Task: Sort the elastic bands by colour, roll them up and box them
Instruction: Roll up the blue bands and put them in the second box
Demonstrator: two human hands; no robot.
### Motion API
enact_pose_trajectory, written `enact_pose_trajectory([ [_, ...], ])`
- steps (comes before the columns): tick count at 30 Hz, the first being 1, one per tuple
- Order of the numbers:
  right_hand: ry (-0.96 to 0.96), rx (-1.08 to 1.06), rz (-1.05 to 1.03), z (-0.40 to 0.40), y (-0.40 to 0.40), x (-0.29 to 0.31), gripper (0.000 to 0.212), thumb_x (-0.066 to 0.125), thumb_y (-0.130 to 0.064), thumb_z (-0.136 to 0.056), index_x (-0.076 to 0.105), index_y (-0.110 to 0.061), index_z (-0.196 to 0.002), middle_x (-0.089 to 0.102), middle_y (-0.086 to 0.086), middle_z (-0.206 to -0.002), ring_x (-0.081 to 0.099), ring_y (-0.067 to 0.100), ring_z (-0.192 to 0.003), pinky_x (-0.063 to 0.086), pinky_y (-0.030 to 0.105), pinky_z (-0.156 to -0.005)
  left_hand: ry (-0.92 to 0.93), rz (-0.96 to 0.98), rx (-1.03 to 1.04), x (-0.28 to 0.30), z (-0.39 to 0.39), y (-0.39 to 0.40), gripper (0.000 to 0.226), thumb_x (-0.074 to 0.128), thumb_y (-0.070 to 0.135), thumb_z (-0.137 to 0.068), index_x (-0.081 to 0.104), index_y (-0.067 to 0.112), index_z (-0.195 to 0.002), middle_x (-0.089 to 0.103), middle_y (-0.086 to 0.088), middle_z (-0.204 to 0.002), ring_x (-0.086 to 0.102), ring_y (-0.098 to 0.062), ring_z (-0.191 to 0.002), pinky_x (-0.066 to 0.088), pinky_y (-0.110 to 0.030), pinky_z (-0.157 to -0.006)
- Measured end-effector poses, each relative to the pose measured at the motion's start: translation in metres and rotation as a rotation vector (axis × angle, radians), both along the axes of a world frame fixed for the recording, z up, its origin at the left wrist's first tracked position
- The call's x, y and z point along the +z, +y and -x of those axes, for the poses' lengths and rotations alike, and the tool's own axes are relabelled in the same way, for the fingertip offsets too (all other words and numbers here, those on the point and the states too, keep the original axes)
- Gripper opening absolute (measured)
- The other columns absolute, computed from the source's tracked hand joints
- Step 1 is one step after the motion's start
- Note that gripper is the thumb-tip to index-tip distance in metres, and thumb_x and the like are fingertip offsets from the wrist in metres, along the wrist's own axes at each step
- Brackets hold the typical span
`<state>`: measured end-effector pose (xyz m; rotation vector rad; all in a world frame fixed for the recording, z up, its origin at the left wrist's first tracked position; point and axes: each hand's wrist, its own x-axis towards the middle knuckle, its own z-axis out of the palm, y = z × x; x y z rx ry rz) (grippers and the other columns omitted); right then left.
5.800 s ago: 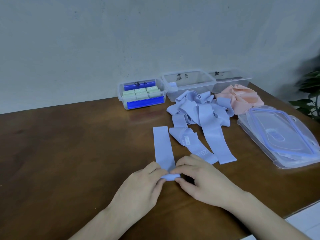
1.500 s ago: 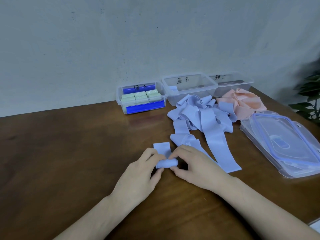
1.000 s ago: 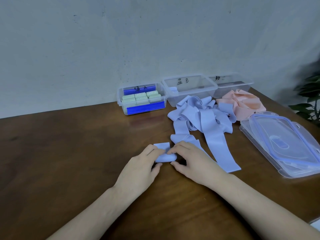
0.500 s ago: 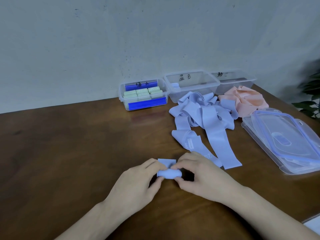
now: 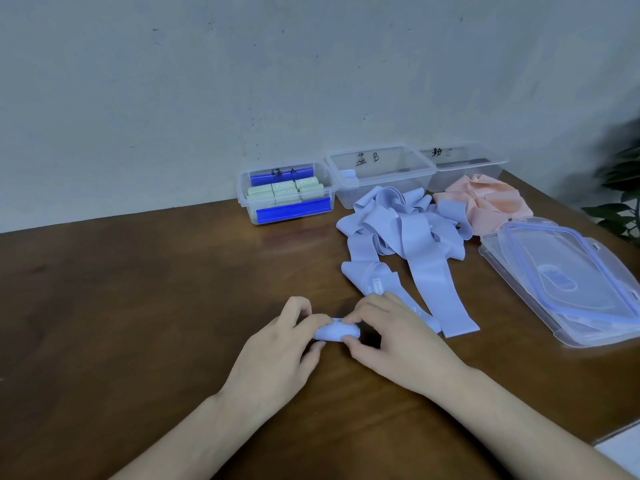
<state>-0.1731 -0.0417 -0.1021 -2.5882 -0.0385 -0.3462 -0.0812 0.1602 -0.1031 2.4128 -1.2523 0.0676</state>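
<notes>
The flat tail of the band that lay ahead of your fingers half a second ago is gone, wound into the roll; nearly six seconds ago that tail stretched long across the tabletop. You now hold the blue roll at its two ends; your left hand pinches the left end, thumb below and curled fingers over the top; your right hand pinches the right end the same way, fingertips on the upper edge; the roll lies crosswise between both hands, low over the wood at the near middle, and you cannot tell whether it touches.

Beyond your right hand sprawls the blue pile of loose bands, two tails reaching toward you, one of them passing under your right knuckles; the pink pile lies just right of it, touching it. Along the wall stand three clear boxes; the left box holds green rolls side by side between blue strips; the middle box, marked B, has one blue roll in its left corner; the right box stands behind the pink pile. Stacked clear lids with blue seals rest at the right edge; plant leaves show past them.
</notes>
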Motion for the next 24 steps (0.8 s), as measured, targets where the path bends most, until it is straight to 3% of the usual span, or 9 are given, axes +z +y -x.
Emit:
enact_pose_trajectory([
  [4,0.043,0.025,0.042,0.0,0.0,0.004,0.034,0.063,-0.047,-0.089,0.06,-0.039,-0.122,0.054,-0.025,-0.113,0.042,0.0,-0.103,0.032,0.007,-0.089,-0.028,-0.022,0.011,0.0,-0.003,-0.005,0.031,0.068,0.028,-0.088,0.061,0.031,-0.119,0.034,0.013,-0.101,0.037,-0.005,-0.055,0.02,-0.006,-0.045],
  [10,0.048,0.005,0.048,-0.01,0.001,0.005,0.021,0.062,-0.031,-0.092,0.062,-0.032,-0.113,0.052,-0.024,-0.098,0.043,0.004,-0.092,0.037,0.013,-0.079,-0.102,-0.062,0.031,-0.004,-0.01,-0.015,0.041,0.072,0.028,-0.084,0.063,0.026,-0.124,0.046,0.011,-0.09,0.037,-0.008,-0.049,0.015,-0.008,-0.043],
  [13,0.047,-0.028,0.044,-0.014,0.003,0.007,0.018,0.06,-0.033,-0.091,0.062,-0.03,-0.108,0.059,-0.018,-0.096,0.046,0.005,-0.09,0.04,0.018,-0.077,-0.102,-0.08,0.065,0.002,-0.011,-0.021,0.051,0.063,0.03,-0.091,0.053,0.027,-0.141,0.059,0.011,-0.094,0.058,-0.009,-0.068,0.032,-0.014,-0.054],
  [15,0.032,-0.061,0.023,-0.014,0.003,0.01,0.017,0.061,-0.036,-0.089,0.062,-0.03,-0.105,0.061,-0.016,-0.095,0.049,0.006,-0.09,0.046,0.024,-0.078,-0.003,-0.076,0.072,0.008,-0.013,-0.024,0.054,0.052,0.031,-0.099,0.038,0.033,-0.15,0.062,0.01,-0.097,0.06,-0.011,-0.084,0.036,-0.015,-0.065],
  [19,0.018,-0.119,-0.011,-0.01,0.007,0.019,0.017,0.065,-0.038,-0.085,0.058,-0.028,-0.097,0.061,-0.014,-0.09,0.052,0.007,-0.09,0.048,0.026,-0.075,0.198,0.015,0.079,0.018,-0.01,-0.029,0.052,0.05,0.027,-0.101,0.037,0.043,-0.148,0.055,0.011,-0.07,0.053,-0.008,-0.065,0.039,-0.016,-0.06],
  [22,-0.003,-0.146,-0.025,-0.006,0.01,0.022,0.018,0.066,-0.039,-0.084,0.055,-0.026,-0.091,0.06,-0.01,-0.085,0.053,0.009,-0.085,0.049,0.03,-0.071,0.516,0.166,0.092,0.016,-0.006,-0.035,0.049,0.047,0.022,-0.1,0.043,0.048,-0.142,0.068,0.011,-0.09,0.063,-0.006,-0.074,0.054,-0.024,-0.075],
  [24,0.007,-0.158,-0.045,-0.002,0.011,0.024,0.021,0.068,-0.042,-0.086,0.052,-0.028,-0.09,0.058,-0.012,-0.086,0.052,0.007,-0.086,0.047,0.023,-0.07,0.765,0.328,0.106,0.021,-0.001,-0.041,0.046,0.048,0.02,-0.101,0.047,0.042,-0.142,0.069,0.012,-0.107,0.066,-0.003,-0.09,0.056,-0.028,-0.086],
])
